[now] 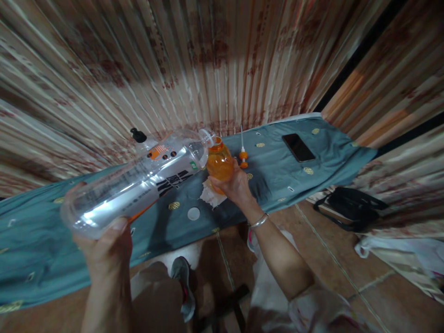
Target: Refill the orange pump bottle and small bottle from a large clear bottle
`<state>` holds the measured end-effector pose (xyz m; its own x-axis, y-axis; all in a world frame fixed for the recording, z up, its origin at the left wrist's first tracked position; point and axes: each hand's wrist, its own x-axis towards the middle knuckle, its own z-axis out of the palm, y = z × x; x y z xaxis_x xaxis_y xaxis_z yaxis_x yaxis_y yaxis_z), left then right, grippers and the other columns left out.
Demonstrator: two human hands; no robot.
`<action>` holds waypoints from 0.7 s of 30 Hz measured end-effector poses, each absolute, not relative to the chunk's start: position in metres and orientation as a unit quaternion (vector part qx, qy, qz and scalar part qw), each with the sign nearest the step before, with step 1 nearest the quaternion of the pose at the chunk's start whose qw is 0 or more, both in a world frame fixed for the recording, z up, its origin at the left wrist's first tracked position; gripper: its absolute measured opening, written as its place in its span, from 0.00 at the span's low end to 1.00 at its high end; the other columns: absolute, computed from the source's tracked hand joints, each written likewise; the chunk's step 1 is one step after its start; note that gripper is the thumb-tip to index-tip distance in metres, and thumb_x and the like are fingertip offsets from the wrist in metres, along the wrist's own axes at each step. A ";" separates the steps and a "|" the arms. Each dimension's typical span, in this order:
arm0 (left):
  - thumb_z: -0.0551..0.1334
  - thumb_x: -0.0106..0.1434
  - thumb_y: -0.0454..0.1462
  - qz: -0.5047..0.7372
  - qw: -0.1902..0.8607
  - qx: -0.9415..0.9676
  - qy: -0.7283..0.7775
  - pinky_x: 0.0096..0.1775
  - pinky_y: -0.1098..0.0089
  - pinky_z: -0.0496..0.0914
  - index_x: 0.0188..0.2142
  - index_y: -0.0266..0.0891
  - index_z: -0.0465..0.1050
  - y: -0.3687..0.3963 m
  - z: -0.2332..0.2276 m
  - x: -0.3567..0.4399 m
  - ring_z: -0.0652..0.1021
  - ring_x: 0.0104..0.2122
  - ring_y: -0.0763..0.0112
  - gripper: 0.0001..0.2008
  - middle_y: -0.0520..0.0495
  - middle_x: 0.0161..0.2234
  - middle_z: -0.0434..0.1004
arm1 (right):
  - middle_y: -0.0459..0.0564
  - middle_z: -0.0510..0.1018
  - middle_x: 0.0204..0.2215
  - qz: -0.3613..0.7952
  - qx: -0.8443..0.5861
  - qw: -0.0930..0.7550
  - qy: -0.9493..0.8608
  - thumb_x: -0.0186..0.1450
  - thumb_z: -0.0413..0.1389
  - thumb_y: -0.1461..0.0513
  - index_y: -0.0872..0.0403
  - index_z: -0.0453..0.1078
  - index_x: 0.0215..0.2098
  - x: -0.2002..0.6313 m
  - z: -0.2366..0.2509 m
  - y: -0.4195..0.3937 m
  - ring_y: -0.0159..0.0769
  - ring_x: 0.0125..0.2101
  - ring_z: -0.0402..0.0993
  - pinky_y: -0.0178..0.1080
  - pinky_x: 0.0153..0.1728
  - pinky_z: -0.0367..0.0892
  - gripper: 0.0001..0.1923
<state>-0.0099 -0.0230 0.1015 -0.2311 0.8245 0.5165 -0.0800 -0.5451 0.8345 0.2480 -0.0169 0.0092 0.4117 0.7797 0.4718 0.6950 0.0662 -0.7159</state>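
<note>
My left hand (107, 243) is closed around the base of a large clear plastic bottle (132, 185) with a silver label. That bottle is tilted, its open neck pointing right and meeting the mouth of a small orange bottle (219, 164). Wrapped round the orange bottle is my right hand (236, 185); it stands roughly upright over a crumpled white tissue (211, 196). An orange pump top (243, 156) with a thin tube lies just right of it on the cloth. A round white cap (193, 213) rests in front.
A teal patterned cloth (277, 185) covers the narrow table. On its right part lies a black phone (298, 147). Behind the large bottle shows a black pump top (138, 135). Pleated curtains (208, 60) hang at the back. A black bag (350, 208) is at the right.
</note>
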 end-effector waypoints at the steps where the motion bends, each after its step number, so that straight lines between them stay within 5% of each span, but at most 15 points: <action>1: 0.66 0.32 0.32 0.705 0.323 0.527 0.349 0.57 0.54 0.70 0.44 0.52 0.78 -0.023 0.101 -0.010 0.78 0.50 0.58 0.34 0.52 0.44 0.78 | 0.55 0.86 0.40 0.045 -0.683 0.490 -0.540 0.51 0.75 0.52 0.53 0.65 0.53 0.248 0.010 -0.017 0.50 0.39 0.86 0.45 0.39 0.80 0.38; 7: 0.67 0.31 0.33 0.714 0.307 0.521 0.351 0.60 0.50 0.68 0.43 0.52 0.77 -0.019 0.099 -0.013 0.78 0.48 0.57 0.33 0.53 0.44 0.78 | 0.56 0.85 0.41 0.046 -0.679 0.485 -0.550 0.53 0.74 0.54 0.55 0.66 0.54 0.248 0.013 -0.019 0.49 0.41 0.86 0.43 0.40 0.80 0.36; 21: 0.66 0.32 0.31 0.712 0.333 0.522 0.330 0.53 0.57 0.72 0.43 0.49 0.77 -0.019 0.100 -0.012 0.77 0.43 0.62 0.33 0.53 0.40 0.76 | 0.57 0.85 0.41 0.047 -0.679 0.489 -0.546 0.53 0.74 0.53 0.56 0.65 0.54 0.248 0.012 -0.018 0.49 0.40 0.86 0.42 0.39 0.80 0.37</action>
